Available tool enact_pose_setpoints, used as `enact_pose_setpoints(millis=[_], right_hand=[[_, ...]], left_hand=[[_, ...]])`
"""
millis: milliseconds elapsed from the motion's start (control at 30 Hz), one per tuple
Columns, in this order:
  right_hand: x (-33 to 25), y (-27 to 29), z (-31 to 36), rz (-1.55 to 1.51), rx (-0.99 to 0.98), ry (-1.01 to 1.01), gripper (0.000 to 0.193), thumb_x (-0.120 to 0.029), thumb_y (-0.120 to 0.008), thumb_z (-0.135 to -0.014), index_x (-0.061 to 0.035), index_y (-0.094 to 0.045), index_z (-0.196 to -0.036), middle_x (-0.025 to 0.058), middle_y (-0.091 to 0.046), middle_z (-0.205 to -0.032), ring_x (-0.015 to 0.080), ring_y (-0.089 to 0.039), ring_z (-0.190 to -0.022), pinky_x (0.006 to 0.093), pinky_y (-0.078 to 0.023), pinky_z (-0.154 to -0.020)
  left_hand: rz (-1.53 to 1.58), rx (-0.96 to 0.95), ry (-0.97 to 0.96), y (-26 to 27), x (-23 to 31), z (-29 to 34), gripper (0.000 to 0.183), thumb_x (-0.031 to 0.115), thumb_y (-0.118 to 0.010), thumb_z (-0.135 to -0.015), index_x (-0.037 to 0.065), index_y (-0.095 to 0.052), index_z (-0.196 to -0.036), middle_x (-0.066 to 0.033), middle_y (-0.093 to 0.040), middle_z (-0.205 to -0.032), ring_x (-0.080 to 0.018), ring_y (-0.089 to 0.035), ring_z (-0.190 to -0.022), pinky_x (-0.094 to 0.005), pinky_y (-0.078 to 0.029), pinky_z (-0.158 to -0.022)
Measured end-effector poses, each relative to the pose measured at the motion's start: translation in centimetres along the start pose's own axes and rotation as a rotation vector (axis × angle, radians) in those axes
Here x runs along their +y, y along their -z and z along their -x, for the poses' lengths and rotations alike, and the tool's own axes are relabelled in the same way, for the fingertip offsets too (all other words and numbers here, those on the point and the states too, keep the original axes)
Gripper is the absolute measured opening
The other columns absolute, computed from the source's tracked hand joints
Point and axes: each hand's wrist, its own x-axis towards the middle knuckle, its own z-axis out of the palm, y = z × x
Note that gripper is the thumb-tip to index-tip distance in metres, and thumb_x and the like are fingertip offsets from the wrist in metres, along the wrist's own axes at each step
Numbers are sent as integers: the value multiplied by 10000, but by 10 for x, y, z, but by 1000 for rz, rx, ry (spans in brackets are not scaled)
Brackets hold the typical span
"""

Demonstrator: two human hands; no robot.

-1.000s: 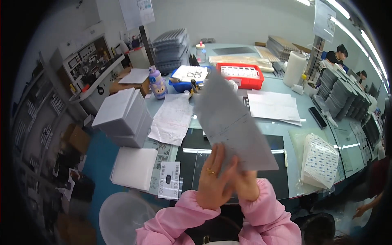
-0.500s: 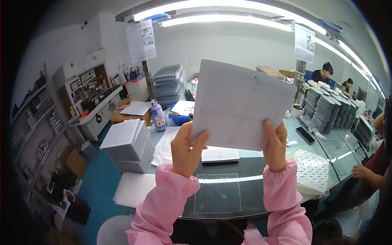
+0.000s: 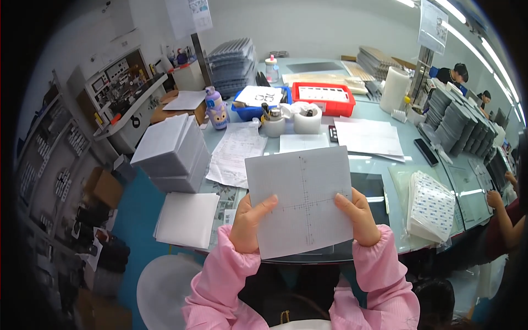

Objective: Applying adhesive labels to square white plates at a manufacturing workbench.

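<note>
Between my two hands is a square white sheet [image 3: 300,181] with a fine printed cross of ruled lines, held above the table's near edge. My left hand [image 3: 248,223] grips its left edge, thumb on the face and fingers behind. On the opposite edge my right hand [image 3: 363,220] pinches it the same way. The fingers behind the sheet are mostly hidden. Part of a dark mat [image 3: 374,187] shows beyond the right hand, and another white sheet [image 3: 304,142] lies just past the far edge of the held one.
To the left stand a tall stack of white sheets [image 3: 165,137], a flatter pile [image 3: 187,220] and a purple bottle [image 3: 216,110]. Farther back are a blue basket [image 3: 247,113] and a red tray [image 3: 336,110]. A wrapped stack [image 3: 432,206] and a phone [image 3: 425,152] lie right; a person's arm [image 3: 503,220] is beyond.
Both hands have lowered the sheet toward me and tilted it, so its printed cross shows more plainly. The view has tipped downward, showing more of the tabletop. Both hands kept their hold.
</note>
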Motion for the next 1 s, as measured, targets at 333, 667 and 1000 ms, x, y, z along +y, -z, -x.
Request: enact_pose_setpoints(millis=[333, 667, 1000], right_hand=[[29, 5, 12, 33, 60, -179, 380, -248, -601, -958, 13, -554, -1230, 102, -662, -1067, 124, -625, -930, 273, -488, -825], [47, 16, 13, 30, 96, -187, 378, -250, -601, -959, 15, -555, -1226, 95, -660, -1074, 126, -620, -934, 275, -488, -824], [55, 25, 19, 67, 88, -133, 366, -244, -609, -956, 13, -558, -1212, 94, -661, -1088, 123, -627, -939, 279, -493, -829]], left_hand=[[75, 54, 95, 26, -41, 0, 287, 103, -609, -938, 14, -555, -1205, -93, -626, -1110, -171, -611, -982, -326, -505, -855], [-70, 98, 61, 29, -56, 0, 325, 103, -618, -937, -7, -538, -1232, -103, -632, -1118, -170, -615, -979, -326, -504, -857], [-156, 102, -7, 29, -66, 3, 318, 98, -639, -932, -15, -544, -1213, -106, -647, -1096, -173, -629, -955, -311, -507, -845]])
